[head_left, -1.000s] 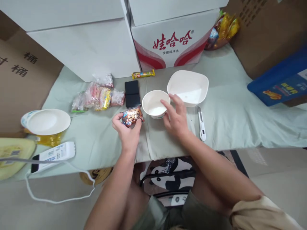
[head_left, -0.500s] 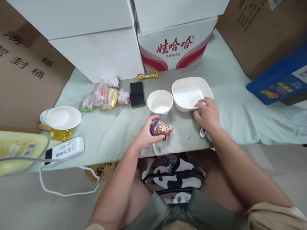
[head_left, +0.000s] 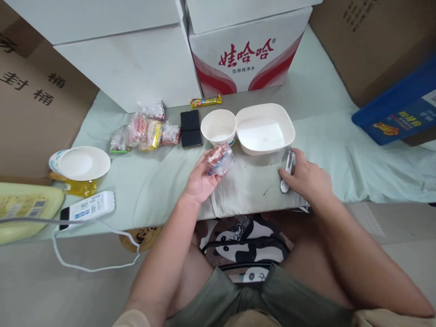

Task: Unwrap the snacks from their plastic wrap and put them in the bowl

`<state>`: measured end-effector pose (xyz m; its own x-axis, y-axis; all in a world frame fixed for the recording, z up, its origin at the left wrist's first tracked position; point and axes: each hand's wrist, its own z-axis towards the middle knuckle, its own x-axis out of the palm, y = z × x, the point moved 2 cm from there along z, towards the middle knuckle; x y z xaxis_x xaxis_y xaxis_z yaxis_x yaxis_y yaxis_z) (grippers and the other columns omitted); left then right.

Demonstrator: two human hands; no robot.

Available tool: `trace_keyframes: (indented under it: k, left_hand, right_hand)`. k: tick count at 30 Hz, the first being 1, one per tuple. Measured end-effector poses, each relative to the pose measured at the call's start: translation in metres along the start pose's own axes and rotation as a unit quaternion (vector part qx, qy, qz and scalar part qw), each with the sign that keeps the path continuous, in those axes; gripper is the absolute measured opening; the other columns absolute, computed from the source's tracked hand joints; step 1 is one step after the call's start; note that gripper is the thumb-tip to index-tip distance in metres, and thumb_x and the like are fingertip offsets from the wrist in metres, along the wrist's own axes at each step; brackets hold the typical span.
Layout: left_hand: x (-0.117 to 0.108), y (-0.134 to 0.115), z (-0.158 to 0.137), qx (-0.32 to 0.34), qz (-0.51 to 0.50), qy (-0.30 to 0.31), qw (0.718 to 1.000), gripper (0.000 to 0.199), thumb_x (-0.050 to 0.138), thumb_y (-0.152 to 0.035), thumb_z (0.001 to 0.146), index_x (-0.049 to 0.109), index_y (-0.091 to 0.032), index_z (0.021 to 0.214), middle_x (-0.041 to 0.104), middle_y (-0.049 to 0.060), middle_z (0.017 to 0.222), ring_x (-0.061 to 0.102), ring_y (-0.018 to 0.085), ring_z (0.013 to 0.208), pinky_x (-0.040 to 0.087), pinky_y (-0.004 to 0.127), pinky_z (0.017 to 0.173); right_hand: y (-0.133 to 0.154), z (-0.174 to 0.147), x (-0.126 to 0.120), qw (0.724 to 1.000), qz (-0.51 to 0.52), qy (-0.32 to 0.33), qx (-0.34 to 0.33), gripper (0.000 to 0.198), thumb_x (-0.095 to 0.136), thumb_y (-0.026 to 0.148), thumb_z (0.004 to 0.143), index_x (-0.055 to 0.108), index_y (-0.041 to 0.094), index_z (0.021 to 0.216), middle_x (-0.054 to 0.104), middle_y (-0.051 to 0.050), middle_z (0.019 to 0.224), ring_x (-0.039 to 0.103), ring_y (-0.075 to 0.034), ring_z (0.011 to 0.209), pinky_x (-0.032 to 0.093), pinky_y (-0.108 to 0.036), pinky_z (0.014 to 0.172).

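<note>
My left hand (head_left: 201, 178) is closed around a small wrapped snack (head_left: 220, 160), tilted up so its shiny wrapper is blurred. Just behind it stands a round white paper bowl (head_left: 218, 121). A larger white rectangular bowl (head_left: 265, 129) touches the round one on the right. In front of the larger bowl, my right hand (head_left: 308, 177) grips a white utility knife (head_left: 288, 171) between thumb and fingers, close to the cloth. Whether its blade is out cannot be made out.
Several wrapped snacks (head_left: 145, 131) lie left of a dark phone (head_left: 190, 129). A yellow snack stick (head_left: 205, 101) rests before the white carton (head_left: 252, 59). Far left are a white oval bowl (head_left: 91, 161), a white device (head_left: 89, 210) and a cable (head_left: 95, 270).
My right hand has left the larger bowl's rim and taken hold of the utility knife. My left hand has raised and turned the snack. Both bowls now touch.
</note>
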<state>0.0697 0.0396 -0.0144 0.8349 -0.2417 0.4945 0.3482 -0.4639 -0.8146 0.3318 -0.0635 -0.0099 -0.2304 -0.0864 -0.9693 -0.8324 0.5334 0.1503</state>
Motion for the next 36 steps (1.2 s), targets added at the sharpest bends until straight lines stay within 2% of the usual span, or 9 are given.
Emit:
trace_keyframes:
  k: [5, 10, 14, 17, 19, 23, 26, 30, 36]
  left_hand:
    - [0.002, -0.006, -0.015, -0.075, -0.099, 0.008, 0.992, 0.053, 0.065, -0.055, 0.080, 0.066, -0.022, 0.121, 0.075, 0.008, 0.109, 0.074, 0.026, 0.098, 0.061, 0.036, 0.080]
    - [-0.003, -0.002, -0.021, -0.081, -0.084, -0.007, 0.993, 0.055, 0.058, -0.053, 0.085, 0.063, -0.018, 0.128, 0.077, 0.012, 0.107, 0.074, 0.022, 0.092, 0.058, 0.028, 0.071]
    - [-0.002, 0.002, -0.024, -0.086, -0.070, 0.010, 0.994, 0.057, 0.054, -0.050, 0.087, 0.060, -0.019, 0.134, 0.076, 0.010, 0.103, 0.075, 0.024, 0.090, 0.059, 0.032, 0.071]
    - [0.001, 0.008, -0.024, -0.084, -0.068, 0.016, 0.994, 0.061, 0.059, -0.062, 0.082, 0.064, -0.017, 0.122, 0.076, 0.010, 0.102, 0.076, 0.027, 0.091, 0.060, 0.034, 0.073]
    - [0.004, 0.011, -0.024, -0.067, -0.038, 0.017, 0.997, 0.055, 0.075, -0.054, 0.073, 0.066, -0.016, 0.112, 0.076, 0.008, 0.099, 0.075, 0.025, 0.089, 0.060, 0.031, 0.075]
    - [0.007, 0.016, -0.019, -0.016, 0.018, 0.003, 1.000, 0.050, 0.085, -0.024, 0.063, 0.066, -0.018, 0.108, 0.075, 0.003, 0.100, 0.071, 0.017, 0.088, 0.057, 0.027, 0.080]
    - [0.004, 0.019, -0.016, -0.002, 0.042, 0.007, 0.999, 0.059, 0.084, -0.022, 0.063, 0.063, -0.021, 0.118, 0.073, 0.004, 0.114, 0.069, 0.018, 0.099, 0.055, 0.030, 0.088]
    - [0.003, 0.020, -0.012, 0.048, 0.123, 0.017, 0.991, 0.070, 0.082, -0.025, 0.069, 0.055, -0.023, 0.134, 0.066, 0.008, 0.135, 0.063, 0.023, 0.121, 0.050, 0.035, 0.104]
    - [0.010, 0.024, -0.010, 0.149, 0.218, 0.045, 0.963, 0.066, 0.074, -0.023, 0.076, 0.053, -0.023, 0.138, 0.048, 0.010, 0.158, 0.052, 0.024, 0.139, 0.045, 0.034, 0.114]
  right_hand:
    - [-0.018, 0.002, -0.009, 0.999, 0.030, -0.029, 0.033, 0.068, 0.053, 0.033, 0.083, 0.047, 0.007, 0.145, 0.073, -0.018, 0.095, 0.067, -0.036, 0.086, 0.047, -0.043, 0.071]
    - [-0.025, -0.008, -0.016, 0.961, 0.237, -0.137, 0.049, 0.028, 0.050, 0.031, 0.084, 0.062, 0.020, 0.106, 0.065, -0.007, 0.077, 0.062, -0.024, 0.070, 0.047, -0.037, 0.065]
    - [0.016, -0.029, 0.001, 0.882, 0.459, -0.073, -0.074, 0.018, 0.050, 0.038, 0.089, 0.051, 0.023, 0.100, 0.057, 0.002, 0.066, 0.055, -0.016, 0.054, 0.043, -0.029, 0.050]
    - [0.055, -0.045, 0.016, 0.838, 0.513, -0.004, -0.184, 0.016, 0.051, 0.037, 0.092, 0.050, 0.023, 0.101, 0.063, 0.002, 0.072, 0.058, -0.014, 0.054, 0.046, -0.028, 0.053]
    - [0.075, -0.052, 0.022, 0.825, 0.510, 0.035, -0.240, 0.015, 0.051, 0.033, 0.095, 0.052, 0.022, 0.104, 0.068, 0.001, 0.077, 0.062, -0.013, 0.057, 0.049, -0.028, 0.059]
    - [0.094, -0.055, 0.023, 0.839, 0.457, 0.068, -0.287, 0.021, 0.051, 0.028, 0.094, 0.058, 0.021, 0.112, 0.074, -0.003, 0.086, 0.068, -0.016, 0.068, 0.051, -0.030, 0.068]
    - [0.095, -0.051, 0.020, 0.856, 0.424, 0.036, -0.294, 0.025, 0.047, 0.032, 0.096, 0.063, 0.020, 0.110, 0.074, -0.005, 0.089, 0.067, -0.018, 0.073, 0.049, -0.030, 0.070]
    - [0.090, -0.046, 0.023, 0.868, 0.406, 0.034, -0.283, 0.034, 0.038, 0.035, 0.100, 0.066, 0.019, 0.090, 0.064, -0.001, 0.068, 0.060, -0.016, 0.061, 0.045, -0.028, 0.065]
    - [0.084, -0.046, 0.027, 0.878, 0.395, 0.048, -0.268, 0.038, 0.037, 0.040, 0.101, 0.065, 0.019, 0.085, 0.059, 0.000, 0.061, 0.057, -0.015, 0.057, 0.042, -0.027, 0.062]
